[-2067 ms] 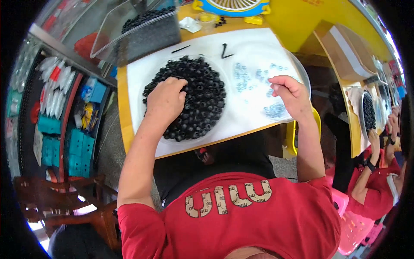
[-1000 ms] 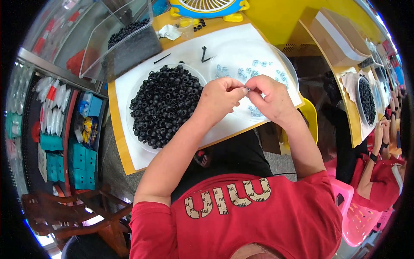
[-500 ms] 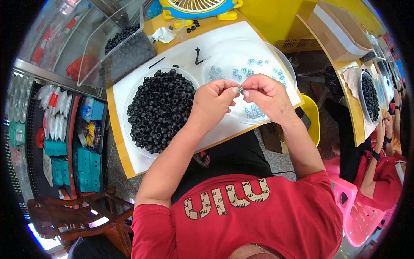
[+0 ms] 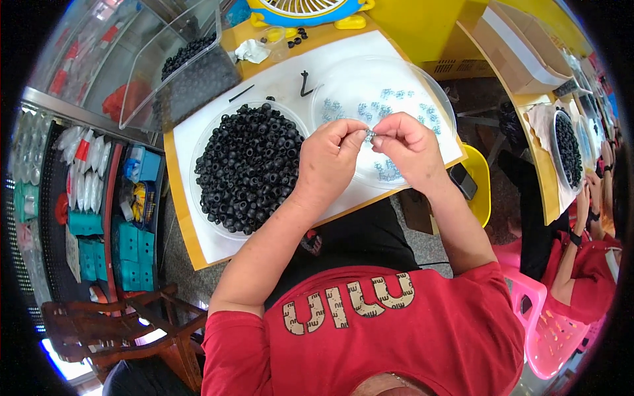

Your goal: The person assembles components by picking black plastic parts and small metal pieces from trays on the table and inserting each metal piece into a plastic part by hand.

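Between the fingertips of both hands sits a small silvery metal piece (image 4: 370, 134), too small to make out fully. My left hand (image 4: 330, 162) pinches it from one side, thumb against forefinger. From the other side my right hand (image 4: 411, 155) pinches it too, its fingers curled. Both hands hover over the near part of a clear round tray (image 4: 360, 69), on which small bluish-silver parts (image 4: 389, 171) lie in little clusters. Left of my left hand, a round tray (image 4: 193, 168) carries a heap of black, round, hollow plastic parts (image 4: 247, 165).
White sheeting (image 4: 284, 72) covers the table. Beyond the heap stand a clear plastic bin (image 4: 198, 99) of black parts and a blue-yellow fan (image 4: 304, 10). Two black sticks (image 4: 305, 84) lie nearby. A yellow bin (image 4: 485, 178) stands at right, where another person (image 4: 581, 264) works.
My hands stay pinched together over the clear tray, with only a slight shift of the left hand and the fingertips. The trays and their contents look the same.
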The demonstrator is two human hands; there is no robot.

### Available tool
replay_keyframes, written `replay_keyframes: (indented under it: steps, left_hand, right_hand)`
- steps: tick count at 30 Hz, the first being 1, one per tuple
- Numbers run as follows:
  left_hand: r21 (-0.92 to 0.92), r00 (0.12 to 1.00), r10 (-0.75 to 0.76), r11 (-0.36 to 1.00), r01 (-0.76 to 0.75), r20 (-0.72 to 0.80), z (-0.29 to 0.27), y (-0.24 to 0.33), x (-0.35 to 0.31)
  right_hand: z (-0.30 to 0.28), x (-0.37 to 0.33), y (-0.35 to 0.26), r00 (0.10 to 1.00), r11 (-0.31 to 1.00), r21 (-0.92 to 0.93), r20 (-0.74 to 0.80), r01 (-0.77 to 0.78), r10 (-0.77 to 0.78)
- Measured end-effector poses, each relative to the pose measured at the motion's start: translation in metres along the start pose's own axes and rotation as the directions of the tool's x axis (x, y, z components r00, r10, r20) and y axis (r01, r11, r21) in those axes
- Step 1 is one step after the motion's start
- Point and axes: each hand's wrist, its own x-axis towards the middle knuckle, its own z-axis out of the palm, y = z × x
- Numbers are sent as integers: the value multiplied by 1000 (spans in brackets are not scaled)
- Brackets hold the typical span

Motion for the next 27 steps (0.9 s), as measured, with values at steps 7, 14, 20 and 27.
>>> replay_keyframes:
  steps: [7, 14, 20, 27]
  left_hand:
    - [-391, 943, -325, 861, 325, 69, -3, 7, 3]
    - [-91, 998, -19, 996, 14, -54, 6, 4, -2]
    - [-154, 990, -136, 978, 139, 27, 3, 6, -1]
    - [-371, 940, -321, 864, 340, 114, -2, 9, 1]
  right_hand:
    - [-2, 0, -1, 986, 941, -309, -42, 142, -163]
    - [1, 2, 6, 999, 999, 49, -38, -10, 11]
    - [5, -2, -2, 865, 681, -600, 38, 420, -500]
    - [-6, -1, 2, 996, 996, -89, -82, -26, 19]
